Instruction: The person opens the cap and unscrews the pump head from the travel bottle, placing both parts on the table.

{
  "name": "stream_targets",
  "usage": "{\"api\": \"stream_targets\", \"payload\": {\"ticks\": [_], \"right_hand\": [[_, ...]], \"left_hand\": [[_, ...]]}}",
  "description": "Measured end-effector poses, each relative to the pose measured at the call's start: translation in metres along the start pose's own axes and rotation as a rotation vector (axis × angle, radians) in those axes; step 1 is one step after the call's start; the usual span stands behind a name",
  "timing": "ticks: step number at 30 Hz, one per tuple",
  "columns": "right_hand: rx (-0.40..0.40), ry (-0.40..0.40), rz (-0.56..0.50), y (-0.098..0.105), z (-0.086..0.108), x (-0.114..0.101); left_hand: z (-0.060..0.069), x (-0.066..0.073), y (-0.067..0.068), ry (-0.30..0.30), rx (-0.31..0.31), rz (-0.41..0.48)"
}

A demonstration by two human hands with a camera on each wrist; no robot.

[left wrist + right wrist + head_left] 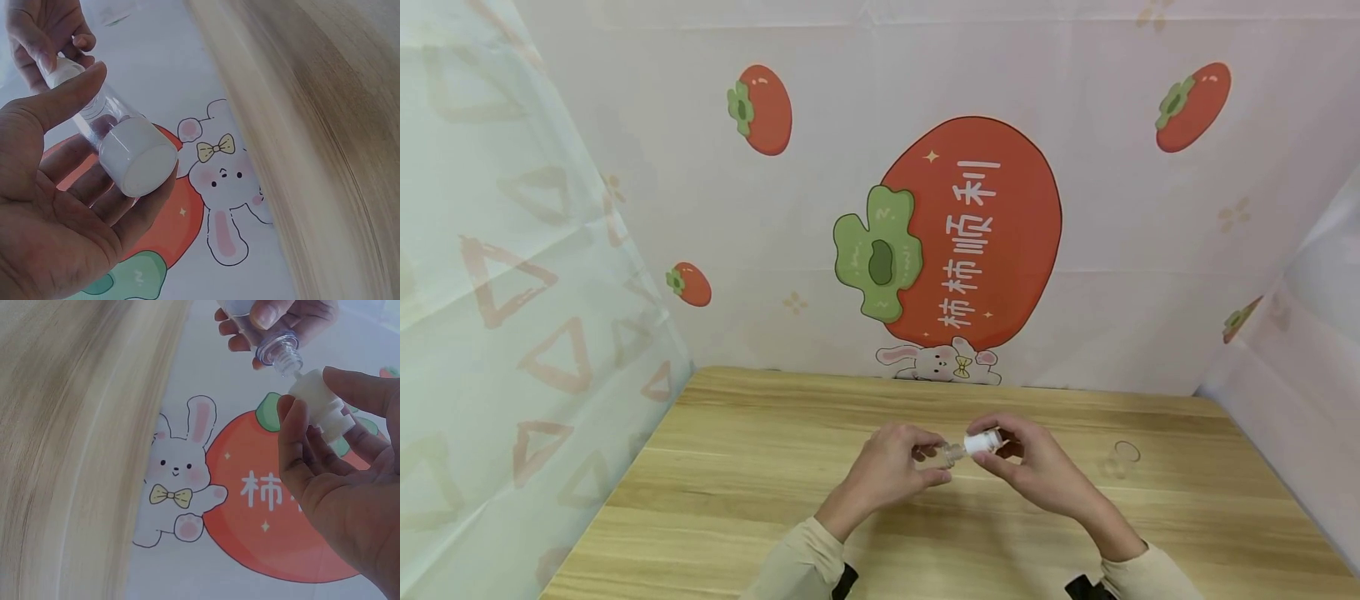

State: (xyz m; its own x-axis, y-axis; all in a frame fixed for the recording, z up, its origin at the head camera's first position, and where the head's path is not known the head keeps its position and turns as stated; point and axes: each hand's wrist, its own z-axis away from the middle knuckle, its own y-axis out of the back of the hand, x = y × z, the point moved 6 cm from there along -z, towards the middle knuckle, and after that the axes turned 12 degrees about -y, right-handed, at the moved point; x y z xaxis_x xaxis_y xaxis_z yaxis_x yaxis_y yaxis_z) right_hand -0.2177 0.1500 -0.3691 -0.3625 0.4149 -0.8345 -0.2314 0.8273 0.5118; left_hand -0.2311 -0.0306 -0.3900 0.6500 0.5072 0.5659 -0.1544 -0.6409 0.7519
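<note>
In the head view my left hand [891,467] holds a small clear bottle [936,457] tilted, its neck pointing right. The left wrist view shows the bottle's white base [140,159] over the fingers, with the thumb across the clear body. My right hand [1037,467] pinches a white pump top [982,442] between thumb and fingers, close to the bottle's mouth. Seen from the right wrist, the bottle's threaded neck [289,357] is bare and faces the pump top [317,397]. Something thin seems to bridge the two; its details are too small to tell.
A clear, round-rimmed piece, perhaps a cap [1126,452], lies on the wooden table [737,467] to the right of my right hand. Behind the table hangs a white cloth [820,208] printed with persimmons and a rabbit; more cloth borders both sides.
</note>
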Motion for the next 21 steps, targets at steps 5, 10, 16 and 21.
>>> {"api": "stream_targets", "payload": {"ticks": [5,10,16,21], "right_hand": [[0.011,-0.001,0.0,0.004,0.002,0.002],[0.027,-0.04,0.006,0.009,0.003,0.01],[0.077,-0.089,0.034,0.015,0.004,0.022],[0.112,-0.141,0.073,0.021,0.006,0.036]], "left_hand": [[0.003,-0.005,0.001,0.022,0.002,0.006],[0.005,-0.01,0.003,0.053,0.01,0.014],[0.007,-0.012,0.008,0.063,0.03,0.013],[0.009,-0.013,0.013,0.059,0.046,0.021]]}}
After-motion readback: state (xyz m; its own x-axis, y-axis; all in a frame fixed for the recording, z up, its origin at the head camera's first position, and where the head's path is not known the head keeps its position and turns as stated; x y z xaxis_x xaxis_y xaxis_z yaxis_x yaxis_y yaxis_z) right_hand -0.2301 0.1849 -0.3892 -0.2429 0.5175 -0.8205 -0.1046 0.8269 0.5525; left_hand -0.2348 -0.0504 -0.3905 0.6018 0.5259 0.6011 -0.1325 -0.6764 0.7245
